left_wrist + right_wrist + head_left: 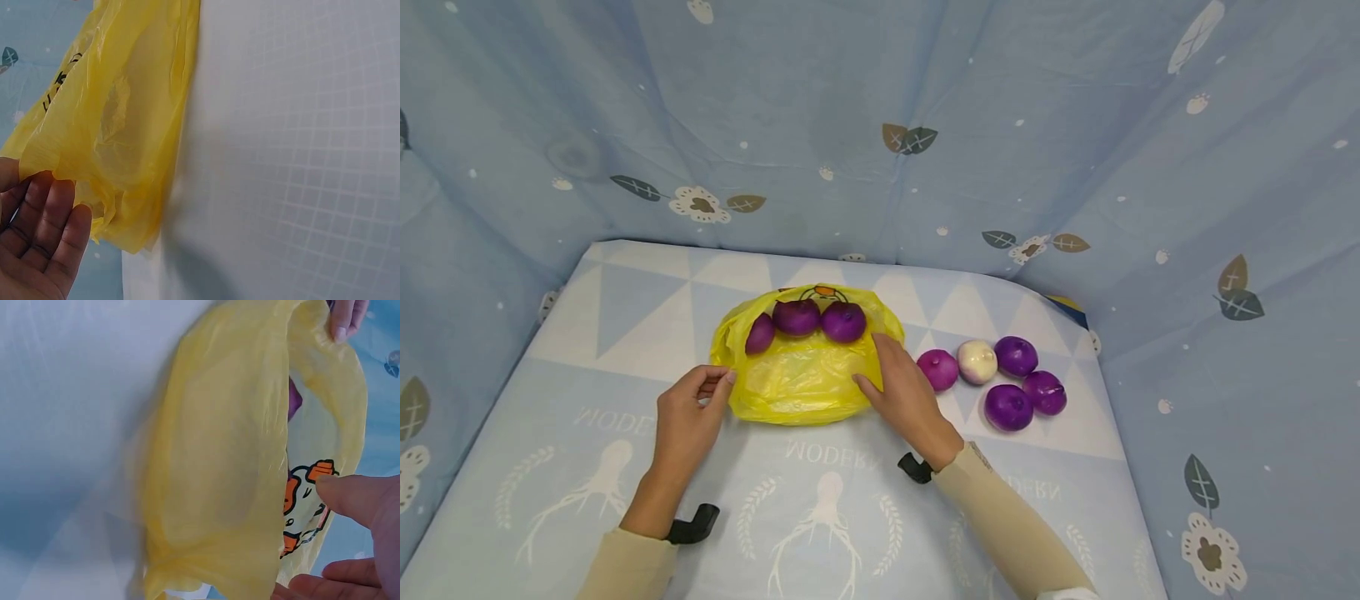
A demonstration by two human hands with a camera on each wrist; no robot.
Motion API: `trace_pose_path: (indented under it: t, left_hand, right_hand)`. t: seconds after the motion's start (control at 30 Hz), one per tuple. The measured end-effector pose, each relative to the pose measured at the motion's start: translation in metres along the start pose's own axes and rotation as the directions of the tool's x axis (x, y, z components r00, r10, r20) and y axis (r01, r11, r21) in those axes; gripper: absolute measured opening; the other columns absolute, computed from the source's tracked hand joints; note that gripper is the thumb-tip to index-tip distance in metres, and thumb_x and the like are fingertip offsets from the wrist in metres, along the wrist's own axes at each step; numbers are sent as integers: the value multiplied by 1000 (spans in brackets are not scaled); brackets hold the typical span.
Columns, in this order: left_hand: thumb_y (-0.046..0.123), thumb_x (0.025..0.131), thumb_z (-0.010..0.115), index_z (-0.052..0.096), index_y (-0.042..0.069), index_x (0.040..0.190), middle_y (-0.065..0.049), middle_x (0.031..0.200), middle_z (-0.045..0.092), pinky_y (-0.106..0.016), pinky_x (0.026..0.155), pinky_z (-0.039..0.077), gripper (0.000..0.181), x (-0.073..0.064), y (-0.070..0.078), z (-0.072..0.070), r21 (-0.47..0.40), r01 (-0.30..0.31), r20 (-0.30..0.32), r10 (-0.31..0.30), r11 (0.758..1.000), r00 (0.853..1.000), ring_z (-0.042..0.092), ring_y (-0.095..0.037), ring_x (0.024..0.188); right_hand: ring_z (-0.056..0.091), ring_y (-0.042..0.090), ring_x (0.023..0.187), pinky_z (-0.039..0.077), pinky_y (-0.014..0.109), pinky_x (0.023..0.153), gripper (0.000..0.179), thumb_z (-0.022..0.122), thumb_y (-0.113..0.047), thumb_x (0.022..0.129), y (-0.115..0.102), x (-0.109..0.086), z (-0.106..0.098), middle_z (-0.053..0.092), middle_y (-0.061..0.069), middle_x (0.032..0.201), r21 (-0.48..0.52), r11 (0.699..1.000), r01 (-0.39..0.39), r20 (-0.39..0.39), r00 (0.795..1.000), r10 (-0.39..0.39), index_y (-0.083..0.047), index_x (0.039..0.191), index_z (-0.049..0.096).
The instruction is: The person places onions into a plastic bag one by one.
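Note:
A yellow plastic bag (pixel 801 379) lies with its mouth spread toward me, and three purple onions (pixel 843 322) show inside it. My left hand (pixel 691 421) pinches the left edge of the bag's rim between thumb and fingers; the left wrist view shows the film (pixel 119 125) stretching away from those fingertips. At the right side of the mouth is my right hand (pixel 906 392), its thumb (pixel 350 495) held apart from the fingers. In the right wrist view the thumb overlaps the cartoon print and the fingers are at the bag's edge.
Right of the bag sit several loose onions: a magenta one (pixel 937 370), a pale one (pixel 977 362) and dark purple ones (pixel 1009 407). They stand on a patterned cloth-covered table (pixel 647 333). Blue printed curtains (pixel 820 108) rise behind and beside it.

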State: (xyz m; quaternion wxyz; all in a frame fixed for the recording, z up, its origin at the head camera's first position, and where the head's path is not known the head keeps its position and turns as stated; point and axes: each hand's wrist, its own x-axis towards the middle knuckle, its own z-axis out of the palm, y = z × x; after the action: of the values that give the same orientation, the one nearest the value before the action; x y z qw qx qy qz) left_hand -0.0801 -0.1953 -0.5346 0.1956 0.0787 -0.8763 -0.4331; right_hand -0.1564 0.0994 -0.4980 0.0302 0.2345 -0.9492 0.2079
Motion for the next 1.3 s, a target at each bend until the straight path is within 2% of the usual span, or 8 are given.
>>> trace_pose_path:
  t: [0.2,0.33,0.67,0.87,1.07,1.3]
  left_hand:
    - [27,93,66,68,11,100,0,92,68,-9,63,44,18,-1,-1,-1,6,4,-1,-4,1000,1000,59,-11,77]
    - [27,93,67,68,10,101,-1,93,67,-8,64,43,19,-1,-1,-2,7,7,-2,-7,1000,1000,59,-11,78]
    - [27,93,66,68,9,102,-1,94,68,-7,64,43,20,1,-1,-4,4,11,-8,-11,1000,1000,60,-11,78]
    - [26,93,66,68,10,101,-1,93,68,-8,63,43,19,1,-1,-3,-6,0,-11,0,1000,1000,59,-11,77]
    - [26,92,67,68,10,101,-1,93,68,-7,64,43,19,1,0,-3,-2,-1,-14,1,1000,1000,60,-11,77]
    - [24,92,67,68,9,101,-2,93,68,-8,64,44,18,0,-1,-2,4,-7,-9,7,1000,1000,60,-12,78]
  right_hand:
    - [46,25,129,37,36,107,69,67,-36,91,2,-15,2,47,12,142,-41,998,49,-56,997,-52,-5,145,37]
    - [44,25,131,36,37,108,68,68,-34,91,4,-26,3,47,12,142,-29,996,84,-102,991,-86,-4,145,39]
    - [39,22,135,36,38,108,75,71,-33,88,17,-45,0,41,9,148,29,995,97,-178,980,-90,-6,148,34]
    - [36,22,138,37,40,107,86,74,-34,86,27,-54,-2,35,6,152,20,997,72,-170,983,-68,-11,153,25]
    - [35,23,138,36,42,107,88,77,-35,83,35,-58,-6,33,6,154,-7,998,59,-171,983,-59,-7,151,28]
    - [38,25,136,36,43,107,89,77,-36,83,53,-64,-8,35,8,152,-46,999,-19,-148,989,12,-9,151,27]
